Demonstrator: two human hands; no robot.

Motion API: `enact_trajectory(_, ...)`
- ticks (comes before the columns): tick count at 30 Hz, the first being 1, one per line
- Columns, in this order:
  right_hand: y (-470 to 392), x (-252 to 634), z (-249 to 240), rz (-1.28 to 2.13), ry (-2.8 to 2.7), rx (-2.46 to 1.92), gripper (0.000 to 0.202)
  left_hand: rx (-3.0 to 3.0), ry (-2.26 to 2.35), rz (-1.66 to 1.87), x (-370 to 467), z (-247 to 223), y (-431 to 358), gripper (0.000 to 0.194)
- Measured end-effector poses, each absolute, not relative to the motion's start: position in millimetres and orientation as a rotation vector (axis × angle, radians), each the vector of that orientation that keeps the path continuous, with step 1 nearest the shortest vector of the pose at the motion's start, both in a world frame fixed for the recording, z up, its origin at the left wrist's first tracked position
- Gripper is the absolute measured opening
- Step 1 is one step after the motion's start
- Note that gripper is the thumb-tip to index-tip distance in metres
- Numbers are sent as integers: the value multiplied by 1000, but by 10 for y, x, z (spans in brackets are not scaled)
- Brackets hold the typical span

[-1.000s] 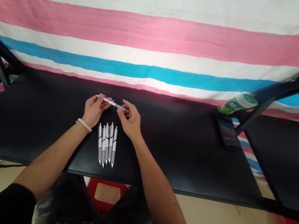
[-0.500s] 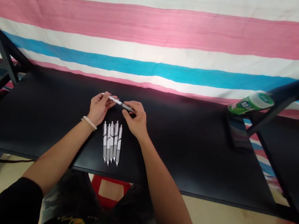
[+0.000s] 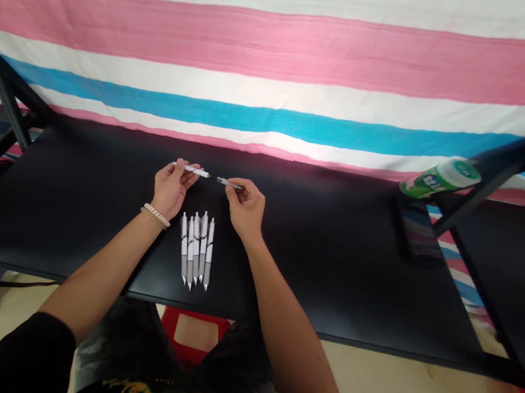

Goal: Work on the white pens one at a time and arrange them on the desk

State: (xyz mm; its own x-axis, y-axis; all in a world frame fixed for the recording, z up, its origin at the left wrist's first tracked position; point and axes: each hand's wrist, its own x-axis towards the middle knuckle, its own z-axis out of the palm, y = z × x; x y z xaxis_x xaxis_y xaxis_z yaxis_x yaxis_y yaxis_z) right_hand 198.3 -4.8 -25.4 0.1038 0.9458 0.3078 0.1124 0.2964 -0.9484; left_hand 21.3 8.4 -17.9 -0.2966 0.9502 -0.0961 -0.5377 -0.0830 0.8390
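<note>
My left hand (image 3: 171,188) is closed on the white barrel (image 3: 197,172) of a pen, thumb on top. My right hand (image 3: 246,207) pinches the grey front part (image 3: 229,183) of the same pen between thumb and fingers. Between the two parts shows a thin dark refill (image 3: 213,177), so the pen is parted in the middle. Nearer to me, several white and grey pens (image 3: 195,249) lie side by side on the black table, tips toward me.
The black table (image 3: 333,256) reaches to a striped cloth (image 3: 288,52) behind it. A green and white canister (image 3: 441,179) stands at the right by a black metal frame (image 3: 486,182). Below the front edge is a red stool (image 3: 194,333).
The pen, whole before, has come apart. My right hand has moved a little to the right with the grey part, and my left hand slightly to the left with the barrel.
</note>
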Motion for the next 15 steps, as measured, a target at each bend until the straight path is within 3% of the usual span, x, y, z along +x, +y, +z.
enact_trajectory(15, -152, 1978, -102, 570, -1457, -927, 16, 657, 983, 1586, 240, -186, 53, 23)
